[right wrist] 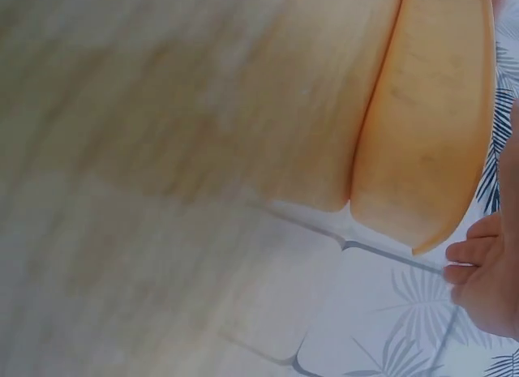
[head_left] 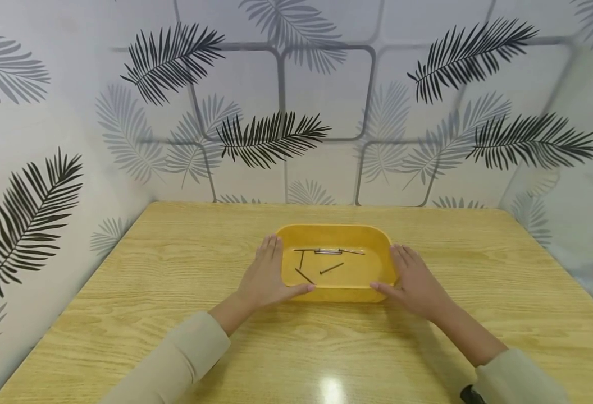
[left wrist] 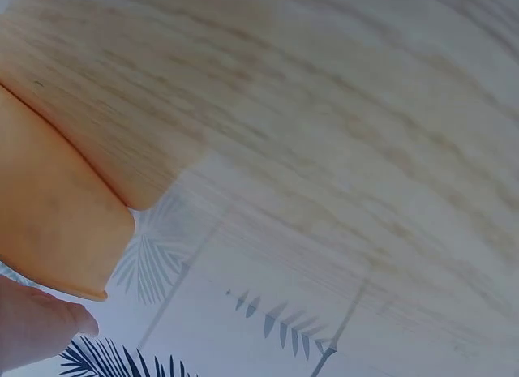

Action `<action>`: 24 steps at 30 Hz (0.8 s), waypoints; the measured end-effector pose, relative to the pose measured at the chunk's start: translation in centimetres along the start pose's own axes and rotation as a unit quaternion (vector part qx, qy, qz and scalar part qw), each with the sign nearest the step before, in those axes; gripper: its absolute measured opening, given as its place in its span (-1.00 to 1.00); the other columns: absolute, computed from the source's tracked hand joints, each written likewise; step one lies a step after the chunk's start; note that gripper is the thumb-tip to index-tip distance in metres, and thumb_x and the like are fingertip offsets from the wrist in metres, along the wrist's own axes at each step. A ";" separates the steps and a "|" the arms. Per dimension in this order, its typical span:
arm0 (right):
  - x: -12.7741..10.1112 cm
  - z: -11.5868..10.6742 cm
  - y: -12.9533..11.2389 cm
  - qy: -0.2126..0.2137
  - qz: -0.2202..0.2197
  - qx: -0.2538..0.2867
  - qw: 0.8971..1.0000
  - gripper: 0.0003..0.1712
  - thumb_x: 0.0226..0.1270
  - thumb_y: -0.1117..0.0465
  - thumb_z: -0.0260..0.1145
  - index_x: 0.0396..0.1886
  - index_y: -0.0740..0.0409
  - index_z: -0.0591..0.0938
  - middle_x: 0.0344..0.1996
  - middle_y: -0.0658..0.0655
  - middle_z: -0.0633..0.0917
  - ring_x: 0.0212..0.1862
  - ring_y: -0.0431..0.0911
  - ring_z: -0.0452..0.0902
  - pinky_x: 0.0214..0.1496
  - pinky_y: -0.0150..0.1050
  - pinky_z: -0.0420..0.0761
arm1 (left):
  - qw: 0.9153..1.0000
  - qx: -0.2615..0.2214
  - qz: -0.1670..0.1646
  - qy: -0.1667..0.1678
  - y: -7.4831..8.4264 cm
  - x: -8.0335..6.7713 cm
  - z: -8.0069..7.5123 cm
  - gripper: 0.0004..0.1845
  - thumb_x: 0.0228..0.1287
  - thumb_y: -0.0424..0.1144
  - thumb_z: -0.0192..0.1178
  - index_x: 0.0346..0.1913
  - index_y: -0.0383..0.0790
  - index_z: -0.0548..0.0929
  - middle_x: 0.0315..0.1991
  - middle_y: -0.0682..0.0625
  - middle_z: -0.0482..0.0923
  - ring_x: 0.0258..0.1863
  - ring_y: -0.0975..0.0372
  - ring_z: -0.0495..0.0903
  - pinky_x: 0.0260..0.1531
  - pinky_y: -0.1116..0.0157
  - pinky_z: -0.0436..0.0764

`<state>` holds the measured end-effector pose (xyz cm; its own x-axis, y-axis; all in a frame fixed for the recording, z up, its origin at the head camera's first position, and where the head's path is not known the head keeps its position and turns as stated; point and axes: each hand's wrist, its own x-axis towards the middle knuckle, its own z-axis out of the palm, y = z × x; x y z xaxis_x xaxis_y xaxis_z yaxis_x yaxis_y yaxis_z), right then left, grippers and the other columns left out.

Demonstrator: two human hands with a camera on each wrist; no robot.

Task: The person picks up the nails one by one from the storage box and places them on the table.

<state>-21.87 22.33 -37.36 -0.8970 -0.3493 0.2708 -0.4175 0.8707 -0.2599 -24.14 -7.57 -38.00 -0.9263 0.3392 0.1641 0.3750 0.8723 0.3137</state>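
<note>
Two hands: both are seen in the head view, laid against the short ends of a yellow tray [head_left: 382, 264] just below the middle of the frame.
Left hand [head_left: 266, 278]: it is placed flat against the tray's left end, fingers straight and together pointing toward the top of the frame, the thumb stretched along the near wall. Nothing is gripped; the tray is only touched.
Right hand [head_left: 413, 280]: it is set the same way against the right end, fingers straight, thumb reaching in along the near wall. No curl around the rim is seen.
Tray: it is rested on the wooden table [head_left: 150, 292], at the centre of the tabletop and nearer the far edge than the near one. A rounded rectangular shape with low walls is shown.
Nails [head_left: 329, 252]: several thin dark nails are scattered on the tray floor, a few bunched in a line toward its far side, others lying loose and slanted nearer the left hand.
Left wrist view: the tray's outer wall [left wrist: 49, 223] is seen at the left of the frame, with a fingertip [left wrist: 40, 328] at the lower left corner.
Right wrist view: the tray's wall [right wrist: 430, 117] fills the upper right, blurred; curled fingertips [right wrist: 474, 251] are seen at the right edge.
Sleeves: both forearms are covered in beige sleeves [head_left: 185, 353] toward the bottom of the frame.
Walls: the table is enclosed by panels [head_left: 327, 101] printed with black and grey leaves.
</note>
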 end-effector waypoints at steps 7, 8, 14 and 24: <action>2.1 -0.3 -0.6 0.097 -0.067 -0.013 0.993 -0.53 0.16 0.16 0.35 -0.06 0.44 0.54 -0.16 0.34 0.64 -0.04 0.20 0.49 0.03 0.09 0.49 | 1.000 0.007 -0.005 -0.018 -0.4 0.4 0.3 0.27 -0.03 0.48 0.07 0.43 -0.44 -0.18 0.47 -0.28 -0.28 0.48 -0.03 -0.27 0.45 0.10 -0.14; 2.4 -0.3 -0.7 0.097 -0.076 -0.020 0.992 -0.59 0.14 0.19 0.37 -0.12 0.41 0.57 -0.22 0.30 0.66 -0.10 0.17 0.51 -0.01 0.06 0.52 | 1.000 0.008 -0.005 -0.019 -0.5 0.4 0.3 0.27 -0.04 0.48 0.06 0.43 -0.44 -0.18 0.47 -0.28 -0.28 0.48 -0.03 -0.27 0.45 0.10 -0.14; 4.2 0.1 -1.5 0.056 -0.110 -0.036 0.992 -0.82 0.06 0.31 0.40 -0.32 0.29 0.64 -0.35 0.19 0.69 -0.25 0.05 0.55 -0.12 -0.03 0.57 | 1.000 0.008 -0.002 -0.023 -0.8 0.6 0.6 0.28 -0.05 0.52 0.02 0.43 -0.44 -0.17 0.47 -0.29 -0.29 0.48 -0.03 -0.29 0.44 0.08 -0.13; 6.5 1.1 -2.5 -0.004 -0.135 -0.024 0.991 -0.92 0.08 0.39 0.36 -0.38 0.29 0.65 -0.39 0.15 0.70 -0.26 0.04 0.57 -0.15 -0.10 0.58 | 1.000 0.013 -0.016 -0.023 -0.6 0.6 0.6 0.28 -0.05 0.49 0.06 0.43 -0.45 -0.16 0.46 -0.30 -0.29 0.47 -0.05 -0.30 0.44 0.05 -0.11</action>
<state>-26.82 17.49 -35.91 -0.7545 -0.5745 0.3175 -0.6353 0.7606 -0.1336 -24.91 -7.67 -38.64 -0.9386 0.3267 0.1108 0.3450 0.8917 0.2932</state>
